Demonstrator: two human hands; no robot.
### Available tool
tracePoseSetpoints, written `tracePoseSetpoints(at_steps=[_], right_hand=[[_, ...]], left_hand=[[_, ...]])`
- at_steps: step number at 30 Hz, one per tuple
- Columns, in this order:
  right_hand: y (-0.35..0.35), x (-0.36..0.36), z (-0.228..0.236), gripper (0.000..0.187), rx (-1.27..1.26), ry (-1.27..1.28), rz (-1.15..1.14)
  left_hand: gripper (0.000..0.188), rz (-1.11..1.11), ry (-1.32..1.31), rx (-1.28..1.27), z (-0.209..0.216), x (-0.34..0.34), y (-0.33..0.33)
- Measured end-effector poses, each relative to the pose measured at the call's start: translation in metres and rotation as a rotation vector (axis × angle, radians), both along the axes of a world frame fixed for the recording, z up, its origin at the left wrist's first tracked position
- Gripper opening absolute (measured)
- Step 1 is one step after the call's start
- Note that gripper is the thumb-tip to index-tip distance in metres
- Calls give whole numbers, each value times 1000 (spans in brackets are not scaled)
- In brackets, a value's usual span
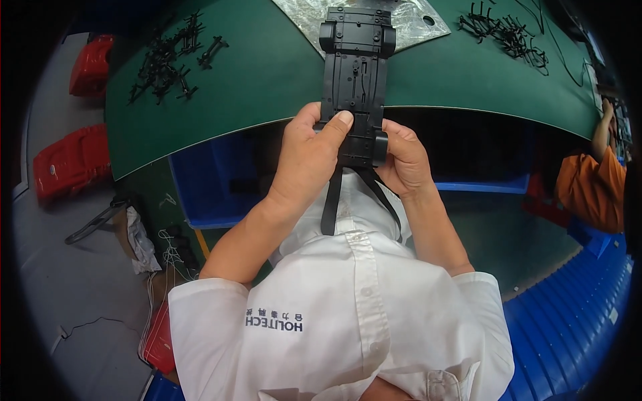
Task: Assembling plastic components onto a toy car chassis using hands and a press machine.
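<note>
A long black plastic toy car chassis point(356, 73) is held over the near edge of the table, its far end above a metal plate. Rounded wheel-like parts stick out at its corners. My left hand point(309, 150) grips the near left side, thumb pressed on the top face and fingers mostly hidden. On the near right side, next to a rounded part, my right hand point(405, 160) is closed round the edge. Two black straps point(331, 204) hang just below the chassis; I cannot tell whether they join it.
The green table point(267, 73) bears a metal plate point(418, 23) and piles of small black parts point(164, 63) at left and right point(511, 40). Red car shells point(73, 164) stand at the left. A blue bin point(214, 187) sits under the table. Another person's orange sleeve point(592, 187) shows at right.
</note>
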State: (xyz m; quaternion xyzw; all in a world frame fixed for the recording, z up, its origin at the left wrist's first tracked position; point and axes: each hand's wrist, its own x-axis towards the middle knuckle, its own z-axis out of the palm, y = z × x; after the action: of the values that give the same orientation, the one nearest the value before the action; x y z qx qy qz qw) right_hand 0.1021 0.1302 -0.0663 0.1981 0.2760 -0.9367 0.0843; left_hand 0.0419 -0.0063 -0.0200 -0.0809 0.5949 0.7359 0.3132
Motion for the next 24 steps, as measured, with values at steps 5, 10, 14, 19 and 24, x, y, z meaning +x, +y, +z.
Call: tracePoseSetpoints(at_steps=[5, 10, 14, 19, 24], right_hand=[[7, 4, 4, 23, -33, 24, 2], [11, 5, 15, 31, -119, 13, -19], [14, 8, 32, 31, 213, 42, 66], [14, 7, 35, 29, 203, 9, 64], [17, 7, 35, 28, 214, 31, 25]], left_hand=[[18, -17, 79, 6, 3, 2, 4], [20, -28, 117, -36, 0, 1, 4], [21, -9, 126, -43, 2, 3, 5], [22, -6, 87, -12, 6, 4, 6], [30, -50, 106, 18, 7, -2, 5]])
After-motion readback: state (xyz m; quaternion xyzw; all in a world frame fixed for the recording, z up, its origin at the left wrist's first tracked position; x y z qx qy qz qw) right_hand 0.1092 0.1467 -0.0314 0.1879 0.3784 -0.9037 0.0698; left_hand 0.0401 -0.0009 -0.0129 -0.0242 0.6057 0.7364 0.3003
